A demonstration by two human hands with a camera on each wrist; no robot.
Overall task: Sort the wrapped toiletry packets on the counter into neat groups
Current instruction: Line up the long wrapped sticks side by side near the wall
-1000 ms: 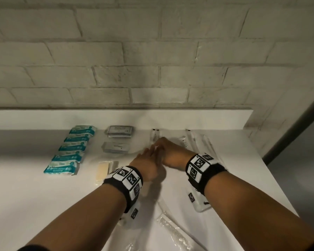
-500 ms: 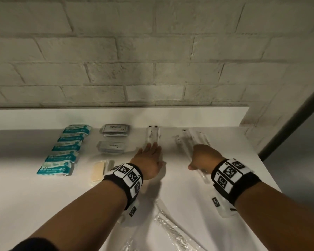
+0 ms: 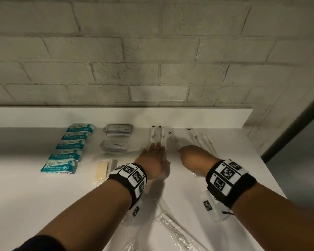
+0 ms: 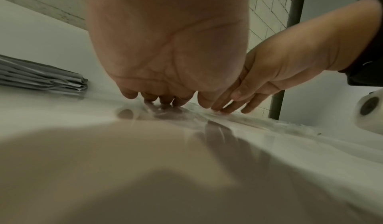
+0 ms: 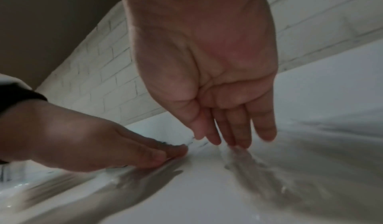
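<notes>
On the white counter [image 3: 25,196], my left hand [image 3: 153,151] lies flat with straight fingers pressing the near end of a clear wrapped packet pair [image 3: 157,136]. In the left wrist view its fingertips [image 4: 159,99] touch that crinkled clear wrapper [image 4: 165,114]. My right hand [image 3: 188,153] is just to the right. Its straight fingers [image 5: 234,134] touch another long clear packet [image 5: 240,155], gripping nothing. More long clear packets [image 3: 201,138] lie beyond my right hand. Sorted at left are a column of teal packets [image 3: 69,151] and two piles of grey packets [image 3: 118,131].
A pale yellow wrapped bar [image 3: 101,169] lies near my left wrist. A clear wrapped comb [image 3: 174,230] and other clear wrappers lie near the front edge. The brick wall [image 3: 152,60] and raised ledge bound the back. The counter ends at right.
My right hand left my left hand, swung out right, then came back inward onto a clear packet. My left hand stayed pressed on the clear packet pair.
</notes>
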